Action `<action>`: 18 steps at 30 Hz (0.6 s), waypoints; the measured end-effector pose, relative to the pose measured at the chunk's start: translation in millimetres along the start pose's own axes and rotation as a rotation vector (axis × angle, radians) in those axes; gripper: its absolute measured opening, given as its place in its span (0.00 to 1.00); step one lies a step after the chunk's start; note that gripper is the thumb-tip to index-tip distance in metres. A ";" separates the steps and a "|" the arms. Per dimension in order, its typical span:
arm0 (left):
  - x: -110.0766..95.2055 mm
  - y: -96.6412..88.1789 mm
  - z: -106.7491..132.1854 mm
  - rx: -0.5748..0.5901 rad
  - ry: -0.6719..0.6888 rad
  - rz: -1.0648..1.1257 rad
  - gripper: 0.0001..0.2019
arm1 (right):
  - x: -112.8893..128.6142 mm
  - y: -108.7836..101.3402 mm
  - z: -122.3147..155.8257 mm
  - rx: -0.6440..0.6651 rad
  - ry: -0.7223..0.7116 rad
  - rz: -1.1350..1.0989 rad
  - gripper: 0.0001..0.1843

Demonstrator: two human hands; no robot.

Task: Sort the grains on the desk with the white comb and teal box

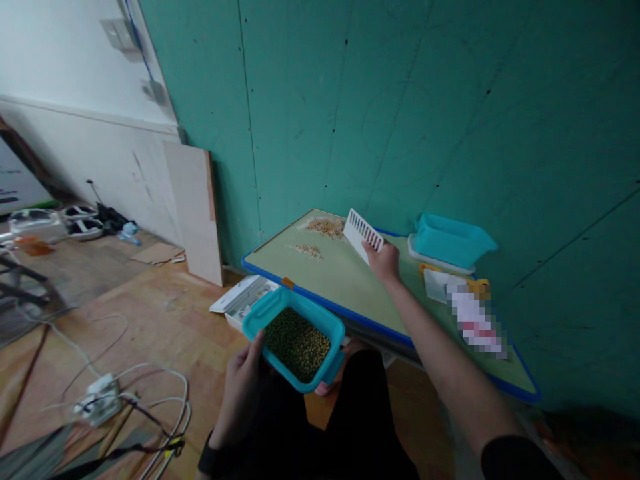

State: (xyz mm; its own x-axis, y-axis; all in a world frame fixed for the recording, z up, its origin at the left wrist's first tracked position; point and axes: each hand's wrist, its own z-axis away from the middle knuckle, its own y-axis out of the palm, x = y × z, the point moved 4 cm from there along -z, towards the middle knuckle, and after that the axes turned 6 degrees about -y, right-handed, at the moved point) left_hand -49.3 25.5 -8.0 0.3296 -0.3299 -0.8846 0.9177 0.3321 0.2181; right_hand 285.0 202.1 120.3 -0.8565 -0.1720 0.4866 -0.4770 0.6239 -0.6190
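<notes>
My left hand (243,380) grips the near left rim of a turquoise plastic container (327,320), thumb on the edge. Dark green and pale yellow beans (297,343) lie inside it, and it is tilted over my lap, in front of the table's edge. My right hand (384,261) is closed on a white slotted plastic plate (361,235), held up at a slant over the table (350,283). Just left of the plate lies a spread pile of small yellow and whitish grains (326,228). A smaller scatter of grains (309,251) lies nearer to me.
At the table's right stands another turquoise container (453,241) on a white lid. A bag with a blurred print (477,320) lies in front of it. An opened white box (250,300) sits below the left edge. Cables and a power strip (100,400) cover the floor at left.
</notes>
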 end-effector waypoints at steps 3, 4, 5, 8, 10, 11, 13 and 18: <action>-1.3 4.7 0.1 -0.018 -0.029 0.013 0.30 | 8.9 28.6 -21.4 -0.008 0.028 -0.241 0.16; -2.6 6.9 -0.3 -0.016 -0.025 0.017 0.30 | 11.5 39.8 -27.9 -0.010 0.052 -0.336 0.15; -4.5 9.2 -0.8 -0.012 -0.013 0.020 0.30 | 13.4 50.8 -33.4 -0.018 0.080 -0.421 0.15; -12.4 15.6 -2.1 -0.024 0.039 0.010 0.31 | 13.5 78.1 -41.9 -0.052 0.169 -0.589 0.14; -18.3 19.8 -2.2 -0.032 0.067 -0.002 0.31 | 10.0 90.2 -41.7 -0.053 0.212 -0.659 0.15; -20.7 22.1 -2.0 -0.023 0.070 -0.010 0.30 | 8.0 94.6 -40.9 -0.043 0.223 -0.692 0.16; -24.0 26.2 -1.7 0.004 0.069 -0.016 0.30 | 4.7 100.3 -38.8 -0.018 0.229 -0.752 0.16; -20.9 30.5 -4.2 0.072 0.087 -0.029 0.31 | -0.6 106.4 -35.4 0.016 0.329 -0.883 0.17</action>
State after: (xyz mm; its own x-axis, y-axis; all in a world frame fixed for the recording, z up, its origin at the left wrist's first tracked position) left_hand -29.2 46.3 15.4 0.2853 -0.2593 -0.9227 0.9410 0.2586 0.2183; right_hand 241.8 295.6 76.0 -0.0865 -0.3519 0.9320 -0.9317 0.3597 0.0493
